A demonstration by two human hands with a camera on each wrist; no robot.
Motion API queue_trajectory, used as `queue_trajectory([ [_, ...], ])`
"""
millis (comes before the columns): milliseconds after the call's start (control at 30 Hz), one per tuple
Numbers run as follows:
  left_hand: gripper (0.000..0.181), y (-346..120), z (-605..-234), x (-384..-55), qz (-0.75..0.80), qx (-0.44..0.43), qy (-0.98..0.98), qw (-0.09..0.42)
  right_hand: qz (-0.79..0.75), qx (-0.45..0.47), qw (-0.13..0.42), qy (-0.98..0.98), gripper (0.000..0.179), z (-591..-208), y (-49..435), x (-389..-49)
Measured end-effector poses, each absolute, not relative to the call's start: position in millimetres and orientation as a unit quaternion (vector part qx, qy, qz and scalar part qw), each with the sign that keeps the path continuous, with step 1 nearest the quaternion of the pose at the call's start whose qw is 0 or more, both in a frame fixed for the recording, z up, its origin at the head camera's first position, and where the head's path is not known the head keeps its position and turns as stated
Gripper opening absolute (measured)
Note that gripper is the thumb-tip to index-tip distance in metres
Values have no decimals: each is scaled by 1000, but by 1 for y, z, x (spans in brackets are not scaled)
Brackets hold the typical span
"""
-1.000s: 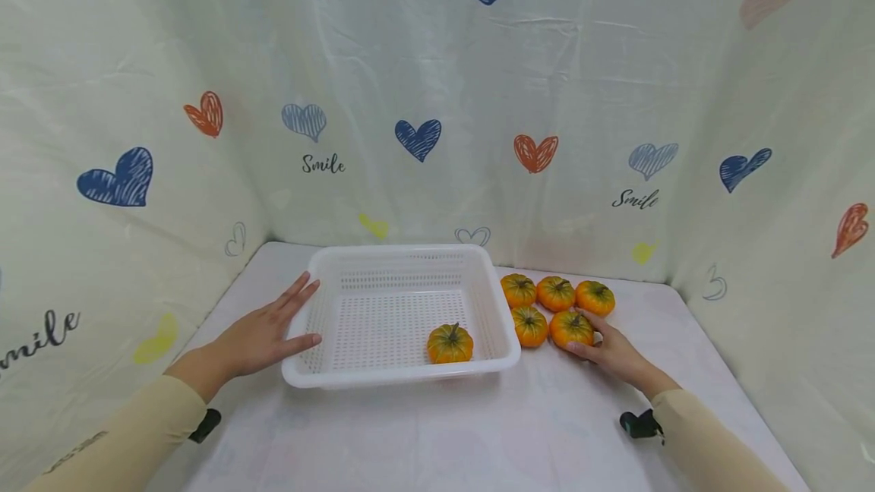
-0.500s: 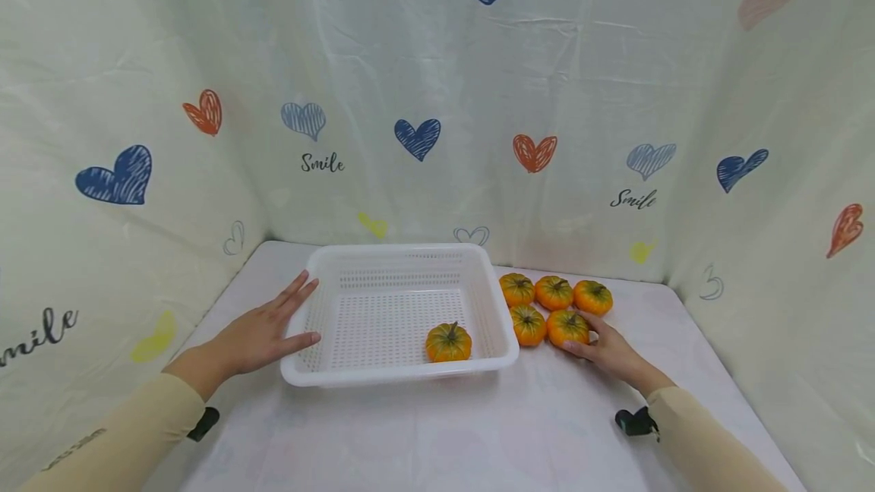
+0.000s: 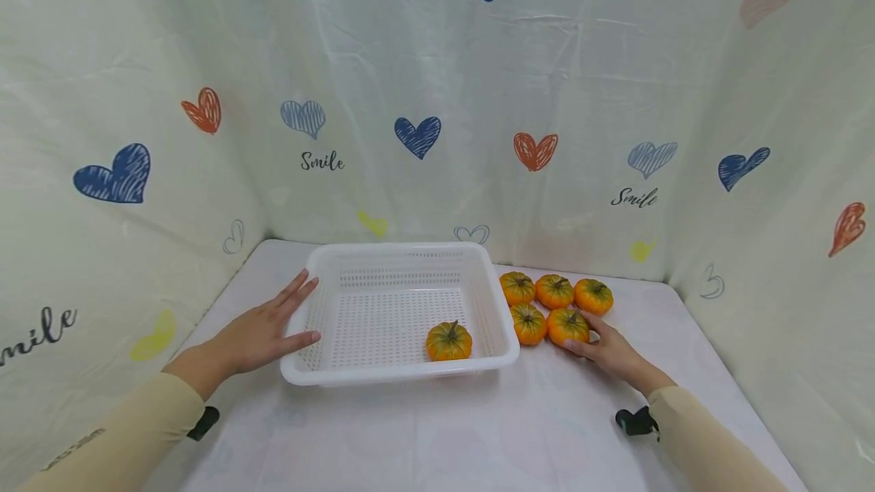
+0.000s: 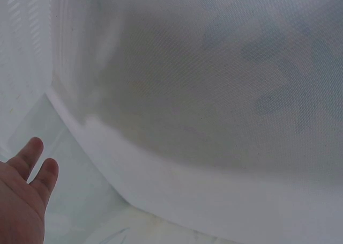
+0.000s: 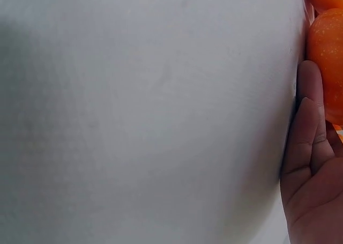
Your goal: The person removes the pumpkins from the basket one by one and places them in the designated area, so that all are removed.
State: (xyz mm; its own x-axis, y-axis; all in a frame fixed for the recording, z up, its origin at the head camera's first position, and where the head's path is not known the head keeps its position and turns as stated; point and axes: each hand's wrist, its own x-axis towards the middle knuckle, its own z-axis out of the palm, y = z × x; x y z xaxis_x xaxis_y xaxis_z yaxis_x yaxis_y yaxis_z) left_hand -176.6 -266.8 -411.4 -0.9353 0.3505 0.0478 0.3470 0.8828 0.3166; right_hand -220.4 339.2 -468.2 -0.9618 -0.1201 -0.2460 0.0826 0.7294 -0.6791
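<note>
A white perforated plastic basket [image 3: 403, 375] stands on the table, with one small orange-green pumpkin [image 3: 449, 343] in its front right part. My left hand [image 3: 263, 332] lies spread at the basket's left rim, fingers straight; two of its fingers [image 4: 45, 177] show beside the basket wall in the left wrist view. To the right of the basket, my right hand [image 3: 618, 355] holds the front right pumpkin [image 3: 566, 325] between thumb and fingers. In the right wrist view its fingers [image 5: 310, 83] lie along the side of that pumpkin [image 5: 328, 67], low by the tabletop.
Close around the held pumpkin sit several more: one pumpkin [image 3: 528, 323] beside the basket wall and a back row ending at the right pumpkin [image 3: 593, 296]. A white cloth covers the table [image 3: 437, 439]. Curtains [image 3: 588, 211] printed with hearts enclose the back and sides.
</note>
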Motion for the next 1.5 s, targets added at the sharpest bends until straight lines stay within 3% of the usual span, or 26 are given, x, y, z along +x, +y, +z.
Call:
queue_trajectory([
  [1133, 90, -265, -406, -174, 161, 179, 971, 5, -358, -11, 137, 924, 106, -466, 337, -217],
  [1300, 91, -266, -407, -175, 161, 183, 970, 5, -333, -21, 146, 931, 104, -460, 340, -218],
  [1500, 90, -266, -408, -175, 161, 185, 969, 5, -357, -26, 193, 914, 100, -443, 348, -213],
])
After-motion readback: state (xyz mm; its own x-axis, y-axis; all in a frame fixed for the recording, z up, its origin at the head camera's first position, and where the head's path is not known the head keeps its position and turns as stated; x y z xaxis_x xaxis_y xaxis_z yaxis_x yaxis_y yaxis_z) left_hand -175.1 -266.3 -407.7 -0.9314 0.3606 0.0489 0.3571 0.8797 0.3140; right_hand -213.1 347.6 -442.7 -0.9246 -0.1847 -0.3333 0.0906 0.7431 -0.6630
